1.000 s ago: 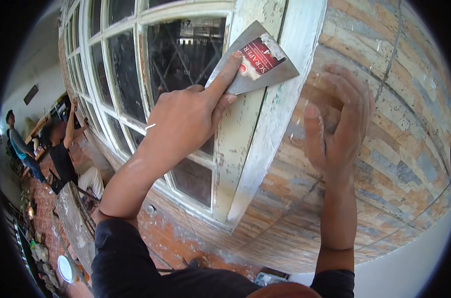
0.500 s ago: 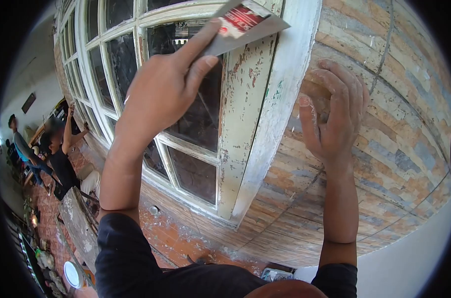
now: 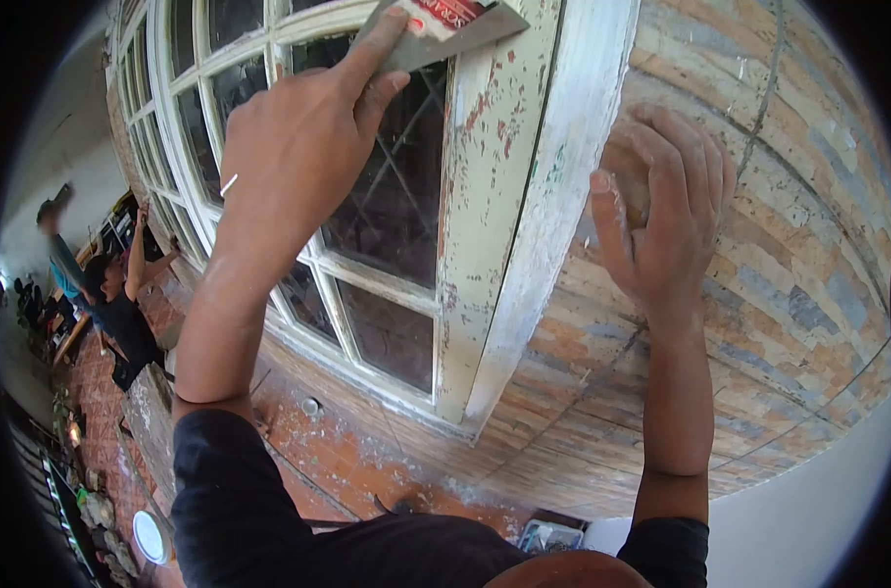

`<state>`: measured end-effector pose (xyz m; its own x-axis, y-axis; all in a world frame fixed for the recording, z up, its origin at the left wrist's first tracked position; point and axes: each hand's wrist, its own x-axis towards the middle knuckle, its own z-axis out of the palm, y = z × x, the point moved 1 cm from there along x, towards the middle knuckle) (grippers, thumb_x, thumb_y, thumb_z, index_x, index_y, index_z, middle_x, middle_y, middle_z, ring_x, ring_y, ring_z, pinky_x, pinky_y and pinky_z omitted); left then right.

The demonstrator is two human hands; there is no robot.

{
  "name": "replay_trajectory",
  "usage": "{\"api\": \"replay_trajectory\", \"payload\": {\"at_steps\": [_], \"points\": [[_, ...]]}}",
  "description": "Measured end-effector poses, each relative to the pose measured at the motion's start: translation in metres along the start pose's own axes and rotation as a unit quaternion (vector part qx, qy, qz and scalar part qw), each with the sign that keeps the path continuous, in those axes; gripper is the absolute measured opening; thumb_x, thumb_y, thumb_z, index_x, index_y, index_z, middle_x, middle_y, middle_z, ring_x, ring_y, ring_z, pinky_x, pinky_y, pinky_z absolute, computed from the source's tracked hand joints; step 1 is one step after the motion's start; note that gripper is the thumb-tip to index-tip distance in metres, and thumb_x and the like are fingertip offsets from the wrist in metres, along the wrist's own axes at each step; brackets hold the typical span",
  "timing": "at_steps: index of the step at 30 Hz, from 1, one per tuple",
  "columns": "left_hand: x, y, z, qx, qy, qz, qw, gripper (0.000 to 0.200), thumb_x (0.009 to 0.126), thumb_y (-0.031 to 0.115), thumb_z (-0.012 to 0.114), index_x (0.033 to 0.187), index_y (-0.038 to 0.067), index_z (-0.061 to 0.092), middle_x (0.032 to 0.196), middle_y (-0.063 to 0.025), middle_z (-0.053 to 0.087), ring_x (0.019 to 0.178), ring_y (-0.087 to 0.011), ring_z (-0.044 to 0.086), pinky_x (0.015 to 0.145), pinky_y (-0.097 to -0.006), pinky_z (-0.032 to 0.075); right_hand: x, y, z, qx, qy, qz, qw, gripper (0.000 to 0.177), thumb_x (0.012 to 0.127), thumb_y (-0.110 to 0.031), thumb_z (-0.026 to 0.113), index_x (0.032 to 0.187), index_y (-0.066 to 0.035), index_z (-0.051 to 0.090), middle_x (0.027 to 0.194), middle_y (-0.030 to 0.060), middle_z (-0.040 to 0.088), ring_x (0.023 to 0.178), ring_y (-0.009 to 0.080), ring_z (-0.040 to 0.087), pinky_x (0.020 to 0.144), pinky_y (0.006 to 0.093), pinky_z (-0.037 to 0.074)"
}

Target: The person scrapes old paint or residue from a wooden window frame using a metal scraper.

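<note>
Scraper [image 3: 465, 36], gripped in your left hand [image 3: 301, 137], has shifted left; your right hand [image 3: 669, 211] stays loosely spread by the wall [image 3: 720, 88].

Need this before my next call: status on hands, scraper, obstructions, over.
Left hand gripping scraper, near window frame. Right hand open by wall. Scraper contact unclear. No blockage visible.

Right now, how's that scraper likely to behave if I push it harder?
The scraper will probably feel fairly stiff, as its metal blade looks flat, perhaps flexing slightly because it seems thin. It looks light, too, held in just the left hand.
</note>
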<state>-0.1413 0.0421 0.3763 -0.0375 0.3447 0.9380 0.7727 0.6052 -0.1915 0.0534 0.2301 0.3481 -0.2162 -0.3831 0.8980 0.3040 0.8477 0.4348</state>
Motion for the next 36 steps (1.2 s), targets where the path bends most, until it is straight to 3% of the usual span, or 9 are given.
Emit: {"api": "replay_trajectory", "payload": {"at_steps": [3, 13, 21, 25, 26, 29, 33, 35, 36], "points": [[0.020, 0.013, -0.027, -0.016, -0.104, -0.032, 0.994, 0.049, 0.097, 0.032, 0.054, 0.143, 0.016, 0.044, 0.062, -0.0121, 0.063, 0.051, -0.0309, 0.062, 0.049, -0.0429, 0.046, 0.001, -0.007, 0.003, -0.048, -0.009, 0.003, 0.999, 0.032, 0.081, -0.028, 0.068, 0.109, -0.013, 0.063, 0.120, 0.0080, 0.057, 0.115, 0.0288, 0.051, 0.102, 0.0491, 0.032], [0.027, 0.009, -0.023, 0.031, -0.147, -0.030, 0.988, 0.050, 0.098, 0.030, 0.053, 0.143, 0.013, 0.042, 0.065, -0.0148, 0.063, 0.052, -0.0317, 0.061, 0.050, -0.0436, 0.046, 0.000, -0.003, 0.003, -0.039, -0.003, 0.001, 0.999, 0.030, 0.081, -0.028, 0.068, 0.106, -0.013, 0.063, 0.119, 0.0084, 0.057, 0.115, 0.0286, 0.051, 0.102, 0.0497, 0.034], [0.026, 0.011, -0.008, 0.020, -0.002, -0.021, 1.000, 0.043, 0.098, 0.037, 0.051, 0.141, 0.031, 0.047, 0.064, -0.0143, 0.064, 0.059, -0.0354, 0.064, 0.052, -0.0462, 0.048, 0.004, -0.012, 0.002, -0.096, -0.027, -0.017, 0.995, 0.030, 0.082, -0.025, 0.067, 0.107, -0.010, 0.062, 0.118, 0.0110, 0.055, 0.115, 0.0292, 0.050, 0.102, 0.0508, 0.035], [0.037, 0.000, -0.047, -0.063, 0.026, -0.076, 0.995, 0.051, 0.098, 0.029, 0.053, 0.144, 0.013, 0.040, 0.068, -0.0158, 0.065, 0.058, -0.0309, 0.064, 0.054, -0.0425, 0.049, 0.004, -0.009, -0.001, -0.086, -0.019, -0.023, 0.996, 0.030, 0.082, -0.023, 0.066, 0.107, -0.009, 0.062, 0.119, 0.0114, 0.054, 0.116, 0.0293, 0.050, 0.102, 0.0512, 0.035], [0.023, -0.009, -0.034, -0.107, 0.158, -0.029, 0.981, 0.044, 0.100, 0.035, 0.049, 0.143, 0.026, 0.045, 0.061, -0.0142, 0.062, 0.058, -0.0345, 0.065, 0.050, -0.0435, 0.047, 0.005, -0.009, -0.003, -0.079, -0.021, -0.022, 0.996, 0.029, 0.082, -0.023, 0.066, 0.106, -0.008, 0.062, 0.119, 0.0111, 0.054, 0.116, 0.0295, 0.050, 0.102, 0.0510, 0.035], [-0.053, -0.006, -0.051, -0.237, 0.047, -0.077, 0.967, 0.053, 0.097, 0.030, 0.055, 0.145, 0.014, 0.041, 0.070, -0.0169, 0.067, 0.054, -0.0295, 0.065, 0.048, -0.0395, 0.049, -0.005, -0.007, 0.001, -0.055, -0.005, -0.049, 0.997, 0.025, 0.082, -0.022, 0.065, 0.102, -0.007, 0.061, 0.113, 0.0123, 0.054, 0.109, 0.0304, 0.052, 0.098, 0.0506, 0.037], [-0.191, 0.012, -0.030, -0.583, -0.281, -0.034, 0.761, 0.060, 0.093, 0.022, 0.063, 0.147, 0.012, 0.038, 0.134, -0.0243, 0.054, 0.110, -0.0339, 0.064, 0.089, -0.0390, 0.055, -0.093, -0.045, -0.013, 0.241, -0.050, -0.008, 0.969, 0.020, 0.092, -0.020, 0.046, 0.083, -0.005, 0.056, 0.076, 0.0119, 0.052, 0.065, 0.0301, 0.047, 0.059, 0.0434, 0.029], [-0.249, 0.030, -0.016, -0.645, -0.388, -0.201, 0.627, 0.056, 0.093, 0.019, 0.064, 0.144, 0.009, 0.043, 0.111, -0.0177, 0.067, 0.084, -0.0222, 0.067, 0.074, -0.0319, 0.055, -0.174, -0.097, -0.034, 0.273, -0.254, 0.024, 0.928, 0.016, 0.090, -0.019, 0.050, 0.085, -0.007, 0.060, 0.078, 0.0107, 0.056, 0.068, 0.0304, 0.053, 0.065, 0.0477, 0.040], [-0.278, 0.042, -0.012, -0.611, -0.388, -0.265, 0.637, 0.055, 0.094, 0.016, 0.063, 0.144, 0.009, 0.042, 0.088, -0.0104, 0.066, 0.066, -0.0150, 0.059, 0.061, -0.0303, 0.051, -0.203, -0.129, -0.037, 0.341, -0.191, 0.093, 0.916, 0.013, 0.074, -0.018, 0.061, 0.083, -0.009, 0.062, 0.079, 0.0095, 0.060, 0.074, 0.0318, 0.058, 0.069, 0.0450, 0.046]]}}
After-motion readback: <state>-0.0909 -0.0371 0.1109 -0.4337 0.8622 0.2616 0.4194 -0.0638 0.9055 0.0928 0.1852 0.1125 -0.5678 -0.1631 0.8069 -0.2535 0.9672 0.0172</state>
